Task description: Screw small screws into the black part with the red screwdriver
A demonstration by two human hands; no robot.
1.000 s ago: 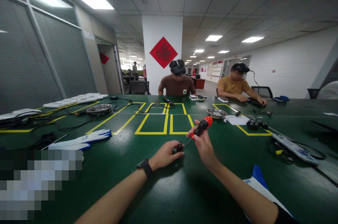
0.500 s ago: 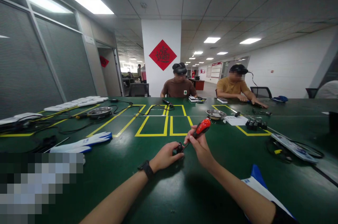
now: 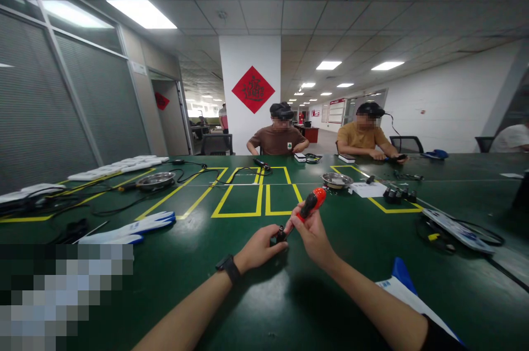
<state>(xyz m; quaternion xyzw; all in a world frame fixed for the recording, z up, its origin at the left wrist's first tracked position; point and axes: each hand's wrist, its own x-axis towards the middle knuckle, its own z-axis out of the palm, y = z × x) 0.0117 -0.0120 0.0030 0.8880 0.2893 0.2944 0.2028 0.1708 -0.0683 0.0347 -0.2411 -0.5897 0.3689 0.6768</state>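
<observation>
My left hand (image 3: 263, 247) is closed round a small dark cylindrical part (image 3: 281, 234) just above the green table (image 3: 248, 307); its exact kind is too small to make out. In my right hand (image 3: 311, 234) is a screwdriver (image 3: 313, 203) with a red and black handle, tilted so that its butt points up and to the right. The screwdriver's lower end reaches down beside the dark part, and my fingers partly hide it. Both hands are close together over the middle of the table.
A metal bowl (image 3: 337, 179) stands beyond my right hand, near white paper (image 3: 367, 189) and several black parts (image 3: 399, 194). Another metal bowl (image 3: 156, 181) and cables lie left. White-blue gloves (image 3: 136, 225) rest at left, another glove (image 3: 407, 296) at right. Two people sit opposite.
My right hand has shifted slightly, and the screwdriver handle has turned and dropped a little to the left. My left hand stays around the dark part. Across the table, one person's hands have drawn together.
</observation>
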